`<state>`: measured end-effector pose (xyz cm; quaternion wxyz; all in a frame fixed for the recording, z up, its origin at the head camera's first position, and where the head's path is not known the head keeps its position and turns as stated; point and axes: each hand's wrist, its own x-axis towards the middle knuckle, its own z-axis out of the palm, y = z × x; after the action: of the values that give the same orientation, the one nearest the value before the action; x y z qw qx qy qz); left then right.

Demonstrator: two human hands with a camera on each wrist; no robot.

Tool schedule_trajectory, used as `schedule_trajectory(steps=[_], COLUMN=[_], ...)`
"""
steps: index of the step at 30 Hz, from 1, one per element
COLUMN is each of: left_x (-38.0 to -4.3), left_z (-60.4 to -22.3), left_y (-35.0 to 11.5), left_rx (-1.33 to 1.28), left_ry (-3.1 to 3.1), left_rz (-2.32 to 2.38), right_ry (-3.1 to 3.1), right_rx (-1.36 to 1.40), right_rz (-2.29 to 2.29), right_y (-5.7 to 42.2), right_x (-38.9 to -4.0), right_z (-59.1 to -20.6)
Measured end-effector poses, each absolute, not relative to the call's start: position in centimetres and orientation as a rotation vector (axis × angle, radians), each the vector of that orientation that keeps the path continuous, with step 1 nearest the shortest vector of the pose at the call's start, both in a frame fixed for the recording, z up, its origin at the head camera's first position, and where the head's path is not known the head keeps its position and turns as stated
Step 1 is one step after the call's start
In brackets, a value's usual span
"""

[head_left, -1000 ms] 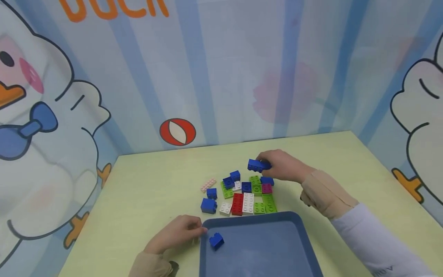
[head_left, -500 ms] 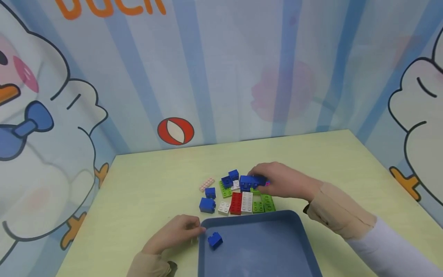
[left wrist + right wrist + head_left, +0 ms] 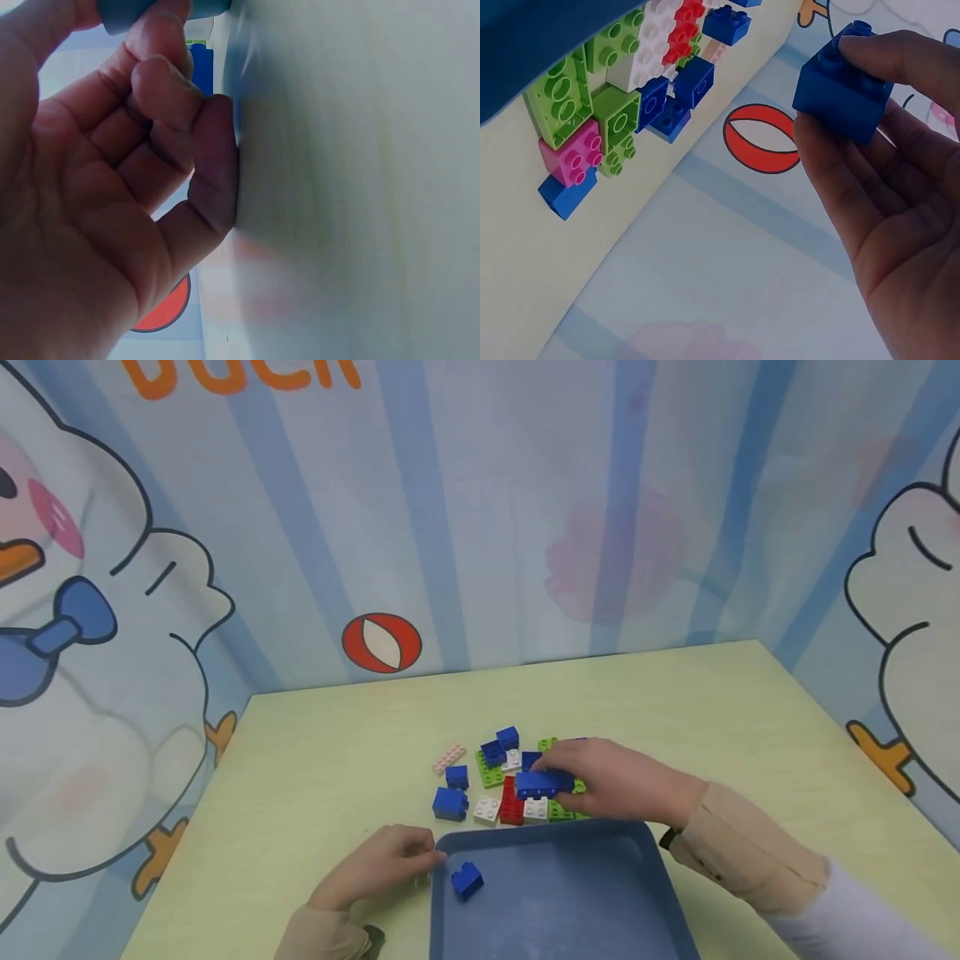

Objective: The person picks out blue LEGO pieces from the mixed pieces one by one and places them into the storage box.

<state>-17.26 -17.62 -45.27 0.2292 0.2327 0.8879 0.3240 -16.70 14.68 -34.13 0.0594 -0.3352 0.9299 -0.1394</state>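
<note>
My right hand holds a long blue toy brick between thumb and fingers, above the red and white bricks near the tray's far edge. In the right wrist view the thumb presses the studded side of that blue brick, with fingers on the opposite side. At the far left corner of the blue-grey tray, my left hand pinches the rim. The left wrist view has the tray corner between thumb and index finger, the other fingers curled. A small blue brick lies tilted inside the tray.
Behind the tray lie several bricks: a red one, a white one, blue ones and a pale pink one. A magenta brick shows in the right wrist view. A printed backdrop borders the pale yellow table.
My right hand has come down and toward the tray from the back of the brick group, carrying the blue brick, which has tilted. The left hand stays at the tray corner.
</note>
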Motion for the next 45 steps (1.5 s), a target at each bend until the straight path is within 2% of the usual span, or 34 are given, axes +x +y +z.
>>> schedule_trajectory(steps=[31, 45], left_x=[-17.3, -17.4], left_z=[-45.3, -45.4], left_y=[-17.7, -17.7], left_rx=[0.643, 0.629], left_ry=[2.452, 2.445], left_rz=[0.896, 0.891], right_ry=[2.554, 2.557], right_rx=[-1.080, -1.049], right_rz=[-0.538, -0.489], right_y=[12.2, 11.9], right_x=[-14.4, -14.2], right_z=[-40.5, -41.9])
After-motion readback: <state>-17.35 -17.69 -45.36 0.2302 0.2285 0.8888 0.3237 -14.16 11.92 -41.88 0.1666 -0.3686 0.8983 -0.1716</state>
